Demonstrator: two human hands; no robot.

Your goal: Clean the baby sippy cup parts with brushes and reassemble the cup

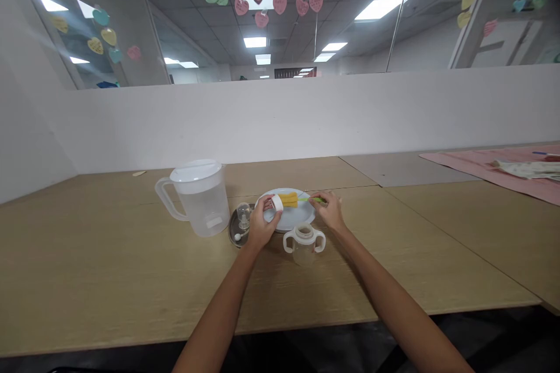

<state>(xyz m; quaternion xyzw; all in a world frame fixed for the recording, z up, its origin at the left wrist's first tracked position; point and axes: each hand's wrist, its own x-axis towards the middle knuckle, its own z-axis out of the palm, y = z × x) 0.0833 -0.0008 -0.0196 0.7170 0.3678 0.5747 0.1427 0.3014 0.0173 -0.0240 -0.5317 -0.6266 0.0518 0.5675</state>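
Observation:
My left hand [264, 222] is closed on a white bottle collar ring [277, 203], tilted on its side above the white plate [286, 225]. My right hand [329, 208] pinches the thin green handle of a bottle brush [289, 200]. The brush's yellow sponge head points left and meets the ring's opening; whether it is inside I cannot tell. Just in front of the plate, a clear baby bottle [304, 243] with two white handles stands upright without a cap. Beside my left hand, a clear bottle nipple [244, 214] and a white-ended straw piece [238, 237] lie on a round metal tray [233, 233].
A lidded clear plastic pitcher [205, 201] stands left of the tray, its handle facing left. Farther back lies a small flat pale piece [139, 173]. A pink cloth [481, 164] with a white cloth [527, 169] on it covers the right end. A white wall closes off the table's back.

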